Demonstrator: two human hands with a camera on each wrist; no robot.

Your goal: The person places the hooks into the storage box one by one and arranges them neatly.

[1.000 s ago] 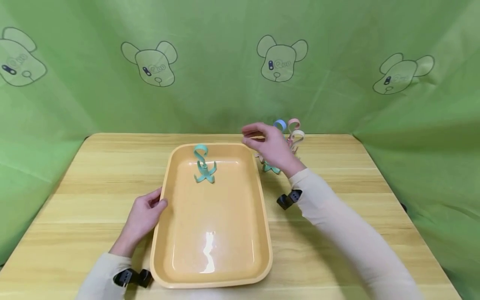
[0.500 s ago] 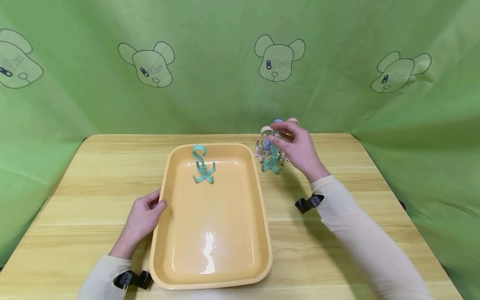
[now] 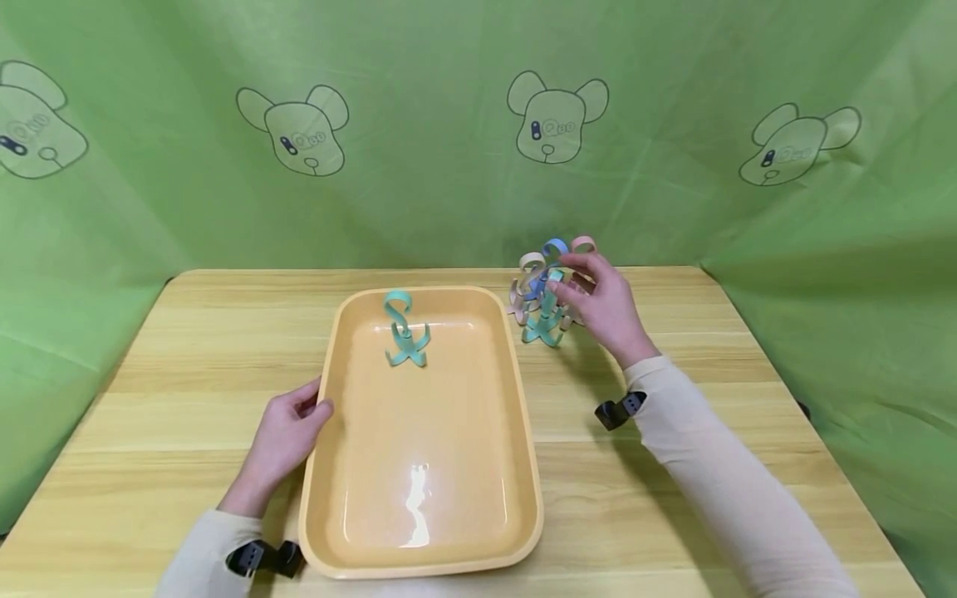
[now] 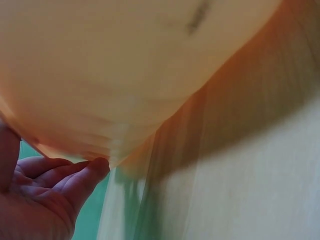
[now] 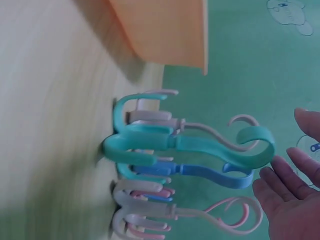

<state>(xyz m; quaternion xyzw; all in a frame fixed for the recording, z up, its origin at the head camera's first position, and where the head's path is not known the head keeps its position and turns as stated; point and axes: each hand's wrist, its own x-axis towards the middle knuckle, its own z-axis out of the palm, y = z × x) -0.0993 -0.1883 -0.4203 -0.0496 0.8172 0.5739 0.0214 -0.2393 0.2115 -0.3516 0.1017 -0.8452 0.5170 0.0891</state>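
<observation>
An orange tray [image 3: 527,432] lies on the wooden table, with one teal hook [image 3: 405,334] standing at its far end. My left hand [image 3: 287,432] grips the tray's left rim, thumb on top and fingers [image 4: 75,180] curled under the tray [image 4: 125,60]. Just right of the tray's far corner stands a cluster of hooks [image 3: 542,301]: teal [image 5: 190,142], blue [image 5: 200,174], pink [image 5: 210,216] and beige [image 5: 150,116]. My right hand [image 3: 601,306] hovers at their curled tops with straight fingers [image 5: 295,165], a small gap from the teal hook's tip.
The table [image 3: 187,332] is backed and flanked by a green cloth [image 3: 419,191] printed with bear heads. Bare wood lies on both sides of the tray and along the front edge. The tray's corner [image 5: 165,30] is close to the hooks.
My right hand moved right from above the tray's far right corner to the hook cluster and lowered to the hook tops. The left hand and the tray stayed put.
</observation>
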